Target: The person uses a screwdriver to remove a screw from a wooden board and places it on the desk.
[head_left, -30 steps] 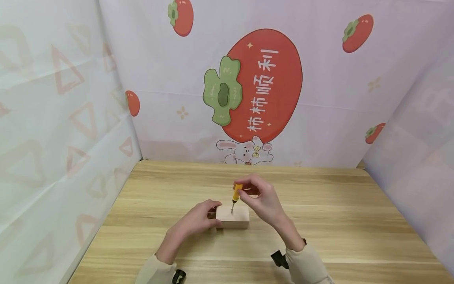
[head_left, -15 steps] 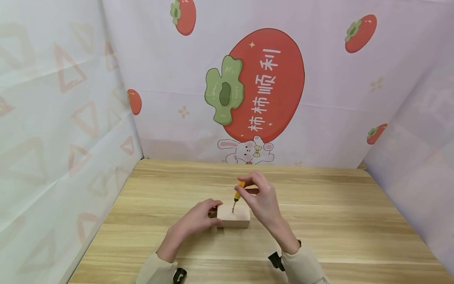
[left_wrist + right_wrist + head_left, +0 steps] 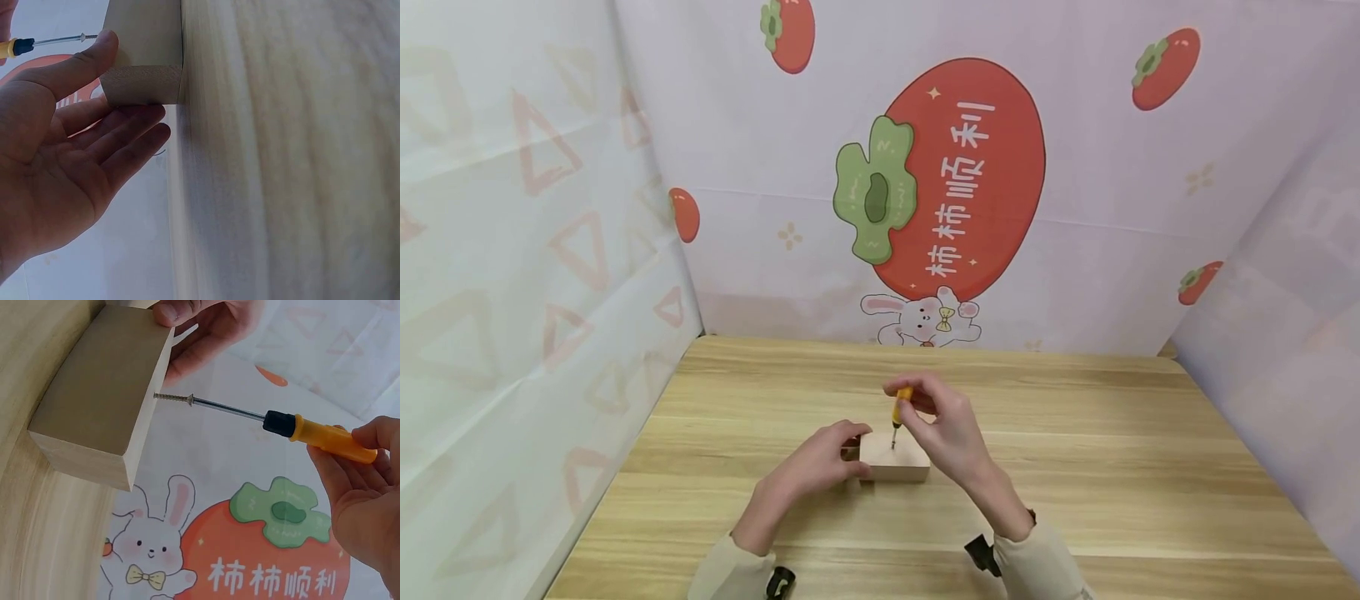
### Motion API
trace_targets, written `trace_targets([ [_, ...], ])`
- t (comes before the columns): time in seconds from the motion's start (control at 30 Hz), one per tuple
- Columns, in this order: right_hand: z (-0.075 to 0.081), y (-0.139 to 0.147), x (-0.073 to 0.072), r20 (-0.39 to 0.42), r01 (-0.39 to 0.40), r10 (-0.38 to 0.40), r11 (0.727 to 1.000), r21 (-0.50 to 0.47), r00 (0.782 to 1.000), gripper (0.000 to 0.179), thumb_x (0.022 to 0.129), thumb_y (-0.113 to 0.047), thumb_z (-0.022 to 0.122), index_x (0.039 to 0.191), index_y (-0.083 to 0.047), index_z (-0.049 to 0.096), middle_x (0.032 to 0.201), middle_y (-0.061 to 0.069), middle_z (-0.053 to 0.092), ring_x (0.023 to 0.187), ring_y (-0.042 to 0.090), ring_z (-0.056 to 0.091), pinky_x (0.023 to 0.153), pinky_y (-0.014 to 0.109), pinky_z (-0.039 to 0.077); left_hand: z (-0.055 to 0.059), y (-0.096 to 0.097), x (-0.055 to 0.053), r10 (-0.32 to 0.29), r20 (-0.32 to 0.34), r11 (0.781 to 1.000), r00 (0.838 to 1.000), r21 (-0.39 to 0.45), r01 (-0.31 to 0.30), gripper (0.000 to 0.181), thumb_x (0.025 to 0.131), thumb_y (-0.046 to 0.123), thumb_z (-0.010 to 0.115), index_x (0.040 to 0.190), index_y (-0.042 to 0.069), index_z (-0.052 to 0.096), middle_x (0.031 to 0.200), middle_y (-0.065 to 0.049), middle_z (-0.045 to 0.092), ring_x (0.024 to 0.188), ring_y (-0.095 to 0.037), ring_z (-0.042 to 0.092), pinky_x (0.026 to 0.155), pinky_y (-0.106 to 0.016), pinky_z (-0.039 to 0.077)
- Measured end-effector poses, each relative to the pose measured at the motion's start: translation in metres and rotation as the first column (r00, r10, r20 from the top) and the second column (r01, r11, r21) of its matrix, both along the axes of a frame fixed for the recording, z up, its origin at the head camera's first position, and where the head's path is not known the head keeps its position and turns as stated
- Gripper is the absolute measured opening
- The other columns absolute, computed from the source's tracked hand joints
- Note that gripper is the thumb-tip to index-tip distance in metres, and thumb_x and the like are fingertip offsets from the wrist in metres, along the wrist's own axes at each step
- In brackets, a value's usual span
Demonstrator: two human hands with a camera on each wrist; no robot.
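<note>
A wooden table (image 3: 1075, 467) carries the work, closed in by a printed backdrop (image 3: 1075, 167) with a big persimmon and a rabbit at the back and pale sheets with triangles on the left. Nothing else lies on the tabletop near the hands, and nothing stands between either hand and the block.

The block (image 3: 893, 457) lies flat near the middle of the table, toward the person. The left hand (image 3: 816, 467) holds it from its left end: in the left wrist view the thumb (image 3: 75, 65) lies over the top edge and the fingers (image 3: 134, 134) press against the end face, so the block (image 3: 145, 53) is pinched between them.

A screw (image 3: 172, 397) stands in the top face of the block (image 3: 103, 394), its threads mostly showing. The screwdriver (image 3: 284, 422) sits with its tip on the screw head, shaft roughly upright with a slight lean. The right hand (image 3: 943, 429) pinches the yellow handle at its upper end between fingertips (image 3: 369, 434) and thumb, directly above the block's middle. In the head view the screwdriver (image 3: 898, 410) rises from the block just left of the right hand, well apart from the left thumb.
</note>
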State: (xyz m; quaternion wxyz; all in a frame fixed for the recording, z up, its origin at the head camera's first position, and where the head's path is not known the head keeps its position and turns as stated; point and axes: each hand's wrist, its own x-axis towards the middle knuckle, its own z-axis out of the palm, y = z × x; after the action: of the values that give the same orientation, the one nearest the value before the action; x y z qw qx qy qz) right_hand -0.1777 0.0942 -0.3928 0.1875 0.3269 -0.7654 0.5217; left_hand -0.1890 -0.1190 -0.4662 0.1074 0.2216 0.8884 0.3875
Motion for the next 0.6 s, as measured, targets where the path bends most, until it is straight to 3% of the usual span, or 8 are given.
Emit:
trace_targets([
  [0.17,-0.002,0.0007,-0.0001,0.008,0.028,-0.028,1.0,-0.014,1.0,0.024,0.089,0.004,0.069,0.11,-0.006,0.068,0.11,0.009,0.068,0.097,0.018,0.069,0.084,0.03,0.06,-0.0001,-0.0003,0.0,-0.001,0.01,1.0,1.0,-0.001,0.001,0.058,0.085,0.028,0.079,0.132,0.002,0.059,0.125,-0.012,0.064,0.116,-0.027,0.063,0.101,-0.047,0.051],
  [0.4,-0.005,0.0002,0.0003,-0.01,0.097,-0.097,0.995,-0.031,0.995,0.03,0.086,0.0,0.074,0.114,-0.01,0.071,0.103,0.007,0.062,0.089,0.02,0.069,0.073,0.028,0.062,0.0003,0.0,0.0003,-0.003,0.018,1.0,1.0,0.004,0.003,0.056,0.085,0.026,0.079,0.132,0.001,0.059,0.124,-0.012,0.063,0.116,-0.029,0.063,0.1,-0.047,0.052],
  [0.6,-0.001,0.0038,-0.0017,0.013,0.02,-0.02,1.0,-0.007,1.0,0.03,0.088,0.002,0.07,0.117,-0.008,0.071,0.107,0.009,0.068,0.092,0.02,0.069,0.076,0.028,0.061,0.0009,-0.0004,0.0007,-0.002,0.016,1.0,1.0,0.006,0.002,0.056,0.085,0.026,0.079,0.132,0.002,0.059,0.124,-0.012,0.063,0.116,-0.028,0.063,0.1,-0.047,0.052],
])
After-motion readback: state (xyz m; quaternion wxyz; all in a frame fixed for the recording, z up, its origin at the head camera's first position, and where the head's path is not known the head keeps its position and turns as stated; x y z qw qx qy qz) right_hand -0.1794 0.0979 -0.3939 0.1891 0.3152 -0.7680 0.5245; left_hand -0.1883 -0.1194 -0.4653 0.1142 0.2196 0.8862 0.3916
